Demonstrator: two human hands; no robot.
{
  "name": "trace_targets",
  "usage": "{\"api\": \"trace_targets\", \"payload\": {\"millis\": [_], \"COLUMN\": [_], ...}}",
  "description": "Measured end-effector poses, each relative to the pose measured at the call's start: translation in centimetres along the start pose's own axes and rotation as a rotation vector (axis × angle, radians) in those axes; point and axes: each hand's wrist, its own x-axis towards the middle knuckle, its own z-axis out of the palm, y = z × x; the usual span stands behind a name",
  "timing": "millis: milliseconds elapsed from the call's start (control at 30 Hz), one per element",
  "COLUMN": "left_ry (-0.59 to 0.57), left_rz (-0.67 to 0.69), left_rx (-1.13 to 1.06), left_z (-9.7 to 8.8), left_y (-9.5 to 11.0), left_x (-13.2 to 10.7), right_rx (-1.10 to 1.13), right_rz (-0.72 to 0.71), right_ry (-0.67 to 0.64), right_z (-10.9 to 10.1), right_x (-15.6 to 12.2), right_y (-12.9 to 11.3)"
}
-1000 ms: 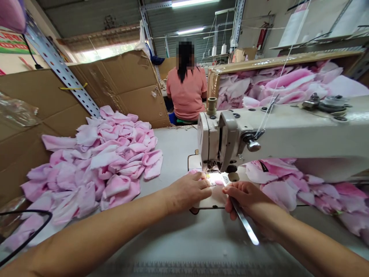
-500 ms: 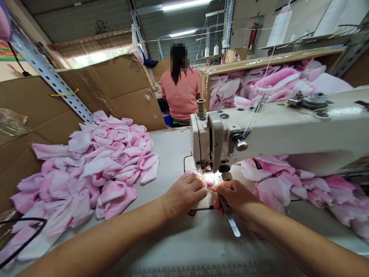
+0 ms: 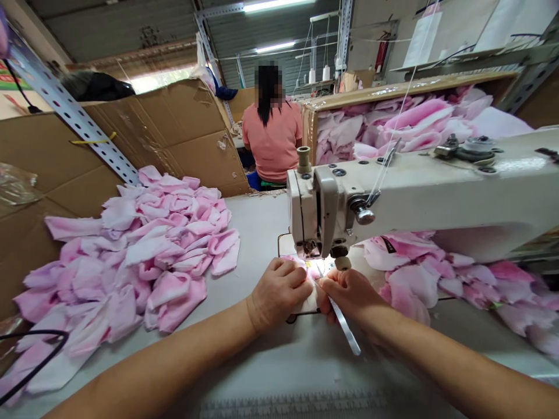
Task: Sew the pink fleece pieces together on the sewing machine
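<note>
My left hand (image 3: 279, 291) rests with fingers curled on a small pink fabric piece (image 3: 311, 271) lying under the needle of the white sewing machine (image 3: 332, 209). My right hand (image 3: 349, 294) is closed round metal tweezers (image 3: 345, 329), whose tip points at the fabric by the lit presser foot. The two hands nearly touch in front of the needle. Most of the fabric piece is hidden under my fingers.
A heap of pink fabric pieces (image 3: 144, 250) covers the table's left side, more pink pieces (image 3: 419, 279) lie behind the machine arm at right. Cardboard walls (image 3: 174, 128) stand at left and back. A person in an orange shirt (image 3: 273, 139) sits beyond, facing away.
Both hands have drawn closer together at the needle, and the right hand with the tweezers shifted left. The view moved slightly right.
</note>
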Motion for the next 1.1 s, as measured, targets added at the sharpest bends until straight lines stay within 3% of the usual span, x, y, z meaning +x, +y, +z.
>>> {"api": "trace_targets", "payload": {"millis": [400, 633, 800, 967, 1100], "left_ry": [0.029, -0.011, -0.069, -0.018, -0.022], "left_rz": [0.017, 0.076, 0.019, -0.086, -0.074], "left_rx": [0.003, -0.023, -0.073, -0.205, -0.22], "left_z": [0.1, -0.2, -0.4, 0.0, 0.1], "left_y": [0.2, -0.3, -0.1, -0.1, -0.3], "left_x": [0.0, 0.5, 0.7, 0.1, -0.1], "right_rx": [0.112, 0.162, 0.139, 0.153, 0.154], "right_rz": [0.082, 0.113, 0.094, 0.159, 0.167], "right_ry": [-0.051, -0.04, -0.03, -0.061, -0.081], "right_z": [1.3, 1.5, 1.3, 1.6, 1.6], "right_x": [-1.0, -0.6, -0.5, -1.0, -0.9], "right_y": [-0.6, -0.7, -0.7, -0.6, -0.4]}}
